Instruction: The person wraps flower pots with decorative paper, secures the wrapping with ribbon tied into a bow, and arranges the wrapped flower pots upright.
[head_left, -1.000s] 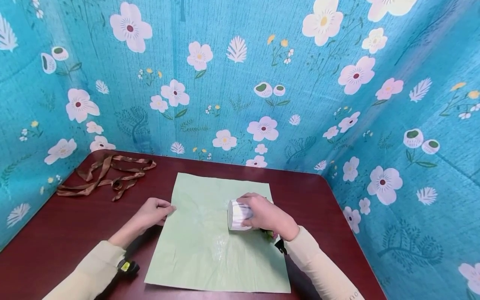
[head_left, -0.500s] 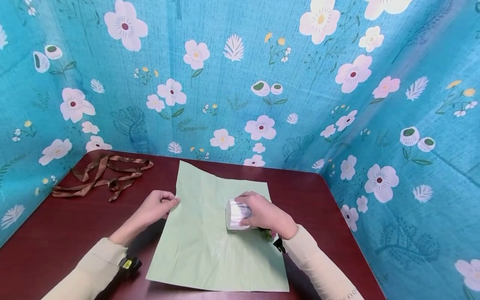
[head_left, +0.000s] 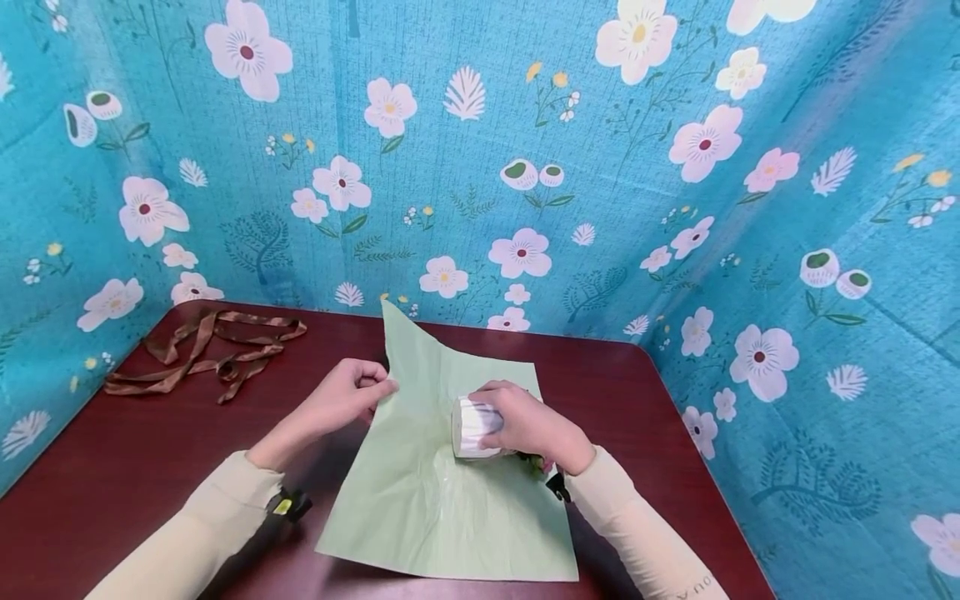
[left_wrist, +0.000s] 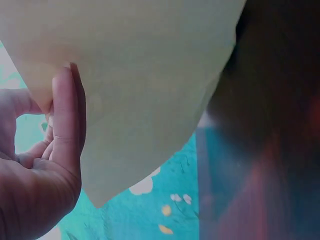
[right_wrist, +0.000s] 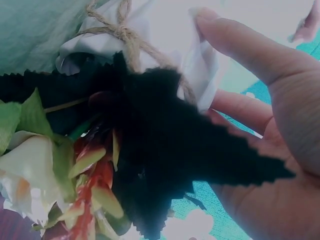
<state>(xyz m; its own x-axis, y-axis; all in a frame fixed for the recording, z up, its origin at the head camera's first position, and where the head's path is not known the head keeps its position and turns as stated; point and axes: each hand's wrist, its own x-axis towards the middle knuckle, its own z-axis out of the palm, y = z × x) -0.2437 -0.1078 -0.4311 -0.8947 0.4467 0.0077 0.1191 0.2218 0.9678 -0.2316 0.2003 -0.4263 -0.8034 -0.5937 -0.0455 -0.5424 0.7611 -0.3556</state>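
Observation:
A sheet of light green wrapping paper (head_left: 450, 525) lies under a white flower pot (head_left: 476, 427) tipped on its side. My left hand (head_left: 352, 392) pinches the paper's left edge between thumb and fingers, and the far left corner stands raised and bent. In the left wrist view the fingers (left_wrist: 65, 115) lie against the lifted paper (left_wrist: 135, 90). My right hand (head_left: 536, 429) grips the pot from above. The right wrist view shows twine (right_wrist: 125, 32) tied round the white pot, dark serrated leaves (right_wrist: 165, 130), a cream flower (right_wrist: 27, 170) and red-yellow blooms (right_wrist: 92, 195). Most blooms are hidden in the head view.
A brown ribbon (head_left: 202, 350) lies in loose loops at the back left of the dark red table (head_left: 150, 467). Behind and to the right hangs a blue flowered cloth (head_left: 450, 167), close to the table's edges.
My left hand has moved right and up, lifting the paper's left edge and far corner, which now bends inward. My right hand still holds the pot in about the same place.

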